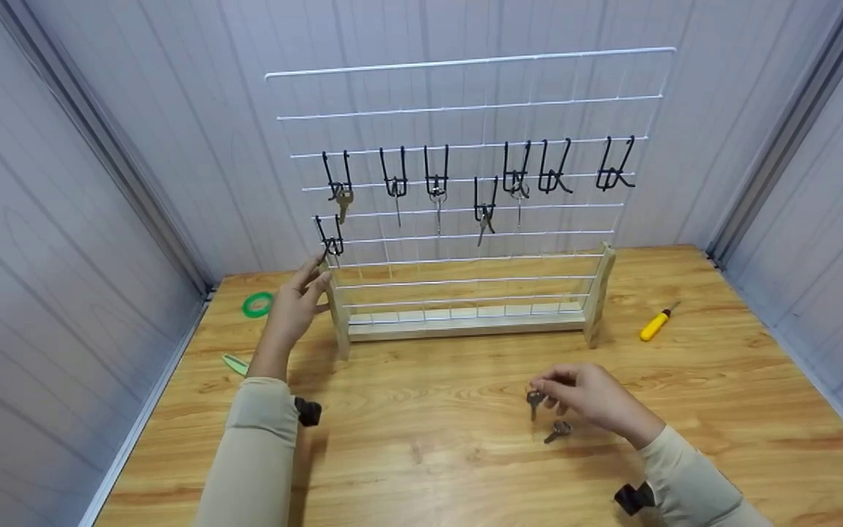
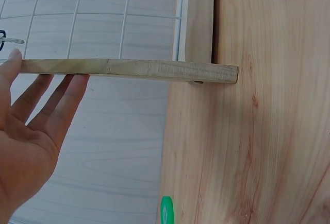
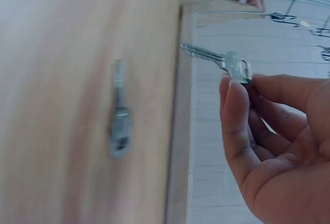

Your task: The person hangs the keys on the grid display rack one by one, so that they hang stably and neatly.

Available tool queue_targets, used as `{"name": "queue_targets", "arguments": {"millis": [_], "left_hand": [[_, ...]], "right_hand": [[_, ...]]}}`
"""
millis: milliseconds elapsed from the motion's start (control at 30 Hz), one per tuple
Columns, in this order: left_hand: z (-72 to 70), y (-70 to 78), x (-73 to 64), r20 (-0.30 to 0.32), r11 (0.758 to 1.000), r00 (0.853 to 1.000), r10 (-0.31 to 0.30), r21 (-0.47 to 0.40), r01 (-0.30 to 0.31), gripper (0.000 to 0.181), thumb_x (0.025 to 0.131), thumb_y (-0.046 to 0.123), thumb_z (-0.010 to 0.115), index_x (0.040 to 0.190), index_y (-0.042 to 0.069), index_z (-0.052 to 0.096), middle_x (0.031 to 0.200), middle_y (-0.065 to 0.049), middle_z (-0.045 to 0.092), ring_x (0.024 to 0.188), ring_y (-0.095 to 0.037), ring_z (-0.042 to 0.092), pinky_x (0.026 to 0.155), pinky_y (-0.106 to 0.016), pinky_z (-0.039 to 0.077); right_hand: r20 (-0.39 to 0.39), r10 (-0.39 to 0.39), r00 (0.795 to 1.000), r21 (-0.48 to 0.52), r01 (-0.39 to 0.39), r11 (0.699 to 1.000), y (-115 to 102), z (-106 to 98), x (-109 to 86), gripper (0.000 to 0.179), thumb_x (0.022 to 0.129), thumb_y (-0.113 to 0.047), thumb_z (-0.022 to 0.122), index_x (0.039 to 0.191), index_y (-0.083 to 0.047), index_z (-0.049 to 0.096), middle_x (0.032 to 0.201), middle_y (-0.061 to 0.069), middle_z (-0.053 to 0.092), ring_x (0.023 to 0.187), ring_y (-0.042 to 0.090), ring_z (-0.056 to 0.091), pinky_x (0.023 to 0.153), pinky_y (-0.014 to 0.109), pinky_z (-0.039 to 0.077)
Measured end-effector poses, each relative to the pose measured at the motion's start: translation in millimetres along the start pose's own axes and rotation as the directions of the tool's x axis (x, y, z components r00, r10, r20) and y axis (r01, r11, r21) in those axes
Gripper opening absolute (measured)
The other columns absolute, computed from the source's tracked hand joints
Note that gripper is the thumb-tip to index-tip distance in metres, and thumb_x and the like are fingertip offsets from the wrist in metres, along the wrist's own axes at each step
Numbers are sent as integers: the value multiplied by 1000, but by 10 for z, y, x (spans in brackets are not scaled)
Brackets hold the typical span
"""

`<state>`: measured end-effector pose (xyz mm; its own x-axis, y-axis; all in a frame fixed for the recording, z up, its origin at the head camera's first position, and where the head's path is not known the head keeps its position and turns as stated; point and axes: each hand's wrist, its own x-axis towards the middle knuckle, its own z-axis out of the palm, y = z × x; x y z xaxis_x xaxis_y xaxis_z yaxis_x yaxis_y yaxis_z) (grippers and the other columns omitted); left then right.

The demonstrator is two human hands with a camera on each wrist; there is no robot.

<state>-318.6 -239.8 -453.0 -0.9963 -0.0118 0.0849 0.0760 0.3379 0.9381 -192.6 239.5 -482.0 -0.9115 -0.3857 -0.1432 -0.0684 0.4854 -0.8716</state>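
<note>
My left hand [image 1: 296, 304] holds the left wooden post [image 2: 129, 68] of the white wire rack [image 1: 465, 282], thumb on one side and fingertips on the other. Between thumb and fingers of my right hand [image 1: 588, 395] a silver key [image 3: 229, 65] is pinched by its head, above the table. A second key [image 1: 558, 432] lies on the wood just below that hand. Black double hooks [image 1: 555, 179] hang on the rack's wires. Several carry keys, such as the brassy key [image 1: 345, 205] at upper left; the two hooks at the far right hold none.
The wooden table [image 1: 421, 454] stands between pale panel walls [image 1: 85, 219]. Left of the rack lie a roll of green tape [image 1: 257, 304] and a light green object [image 1: 235, 364], partly behind my left forearm. A yellow-handled screwdriver [image 1: 657, 324] lies to the right.
</note>
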Motion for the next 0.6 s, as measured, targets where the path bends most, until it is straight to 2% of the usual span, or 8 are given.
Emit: {"name": "queue_targets", "arguments": {"millis": [167,300,400,600], "left_hand": [[0,-1,-5,2,1000,1000,-1,6,1,58,112,38,56,167,28,39,171,-25,36,153,-42,48,110,-50,61],[-5,-16,-10,4,1000,1000,7,1,-7,59,112,39,55,168,26,38,172,-25,36,153,-43,48,111,-52,60],[-7,-18,-12,2,1000,1000,10,2,-10,59,112,38,55,167,25,39,172,-25,36,152,-44,49,111,-52,61],[0,-3,-10,0,1000,1000,-6,-4,6,59,112,39,56,167,26,39,172,-24,34,152,-43,49,111,-51,61]], "right_hand": [[-88,-86,992,12,88,996,-209,-99,-50,33,110,-29,63,122,0,76,107,19,79,89,20,74,79,32,70],[-179,-183,967,25,190,981,-413,-174,-83,28,110,-24,63,120,-2,76,108,17,80,91,13,74,79,27,69],[-263,-234,936,20,248,969,-584,-254,-115,25,110,-23,63,120,-5,77,107,15,80,92,12,75,80,26,69],[-439,-307,844,-2,340,940,-909,-418,-134,20,108,-20,66,117,-6,78,99,10,80,86,13,77,76,28,70]]}}
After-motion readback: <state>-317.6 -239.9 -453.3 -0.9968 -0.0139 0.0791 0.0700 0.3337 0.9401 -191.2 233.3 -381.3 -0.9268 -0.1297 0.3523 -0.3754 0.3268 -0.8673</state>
